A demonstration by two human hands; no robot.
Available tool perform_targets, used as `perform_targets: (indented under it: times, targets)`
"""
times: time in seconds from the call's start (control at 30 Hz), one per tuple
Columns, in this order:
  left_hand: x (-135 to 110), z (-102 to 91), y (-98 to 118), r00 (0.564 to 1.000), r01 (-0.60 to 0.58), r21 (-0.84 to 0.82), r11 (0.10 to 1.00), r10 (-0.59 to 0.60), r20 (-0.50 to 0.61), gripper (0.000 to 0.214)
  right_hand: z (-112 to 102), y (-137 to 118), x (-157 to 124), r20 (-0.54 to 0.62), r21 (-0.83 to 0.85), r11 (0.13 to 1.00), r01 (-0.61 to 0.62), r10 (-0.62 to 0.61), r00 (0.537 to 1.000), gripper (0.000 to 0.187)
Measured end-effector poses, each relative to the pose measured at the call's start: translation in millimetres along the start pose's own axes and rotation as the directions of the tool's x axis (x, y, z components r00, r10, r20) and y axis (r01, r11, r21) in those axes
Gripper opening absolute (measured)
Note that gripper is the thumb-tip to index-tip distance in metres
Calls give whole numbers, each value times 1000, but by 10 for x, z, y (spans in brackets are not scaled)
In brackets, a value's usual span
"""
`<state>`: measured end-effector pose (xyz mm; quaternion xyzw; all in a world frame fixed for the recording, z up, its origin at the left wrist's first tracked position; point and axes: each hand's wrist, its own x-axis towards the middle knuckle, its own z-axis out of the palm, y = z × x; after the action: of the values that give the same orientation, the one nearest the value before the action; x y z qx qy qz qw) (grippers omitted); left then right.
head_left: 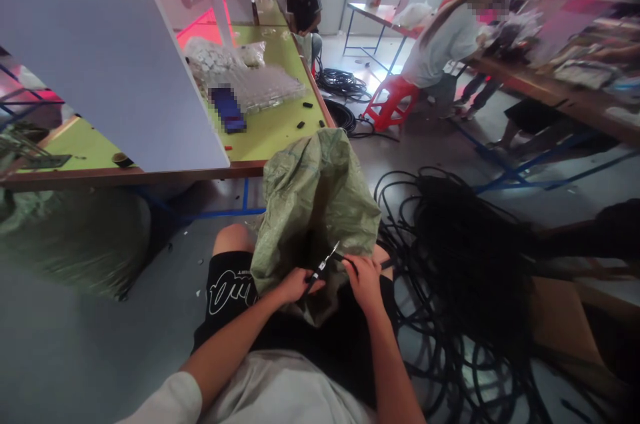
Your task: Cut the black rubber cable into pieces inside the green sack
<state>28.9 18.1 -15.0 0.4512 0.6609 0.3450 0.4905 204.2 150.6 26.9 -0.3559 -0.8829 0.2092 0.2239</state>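
1. Cables (465,257): I note a big tangled heap of black cables on the floor at the person's right, close beside the knee. I judge it lies there to be within reach of the right hand.
2. Table (280,127): it stands ahead on the left, green-topped with a white divider, and carries clear bags of small parts. It is well apart from the hands. Two other people sit at work further back, and their hands are nowhere near.
3. Sack (320,204): a green woven sack stands slumped on the person's lap, between the knees, and rises just behind both hands. I judge it is kept there so that it sits directly under the work.
4. Left hand (295,285): the fingers are closed round the black handles of a cutter (324,265), whose bright tip points up and to the right, towards the other hand. I cannot tell how far apart the blades stand.
5. Right hand (365,281): the fingers are curled and pinch a cable end (349,262), holding it at the cutter's tip and over the sack. The grip looks firm, I judge to steady the piece.
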Motion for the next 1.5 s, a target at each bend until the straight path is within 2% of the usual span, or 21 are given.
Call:
perform_targets:
  times: [0.1,0.17,0.23,0.33,0.4,0.57,0.73,0.93,1.07,1.13,1.2,1.33,1.5]
  targets:
    - [8,2,0,999,-36,-49,998,34,-33,51,-13,-36,-11,-34,-4,1000,3,-3,999,33]
    - [16,2,-1,999,-53,-68,996,52,-15,52,-15,-47,-17,-53,-15,1000,20,-20,998,32]
    - [20,2,-6,1000,-27,-57,998,27,-1,52,-13,-48,-18,-70,-24,999,24,-26,997,32]
    - [20,4,-19,999,16,-8,1000,-16,-42,55,-8,-37,-13,-82,-9,1000,10,-11,997,34]
    - [21,10,-25,997,11,-8,1000,-11,-72,53,-2,-21,-10,-72,15,1000,-1,2,997,36]
    - [19,19,0,997,-62,-15,998,61,-51,44,30,44,-16,4,33,999,6,-6,1000,40]
    - [24,-15,50,998,69,-62,996,-69,1,50,25,7,-13,4,-6,1000,16,-16,1000,39]
    - [63,4,0,1000,3,-162,987,-2,6,53,24,-30,-3,-58,33,999,-29,31,998,38]
    - [54,-14,-29,1000,-27,-41,999,27,-1,52,79,60,-1,-213,115,985,-131,153,965,43]
    - [49,-31,-30,999,-33,23,999,33,1,50,95,83,-1,-253,139,979,-151,183,950,43]
    - [46,-40,-31,999,-37,67,997,36,12,49,97,77,-4,-208,132,984,-123,149,967,40]
    - [34,-36,-39,999,-42,120,992,39,25,48,77,39,-18,-20,122,993,-3,5,1000,32]
    - [25,-38,-53,997,-54,118,991,47,60,47,79,37,-27,19,132,990,43,-46,999,33]
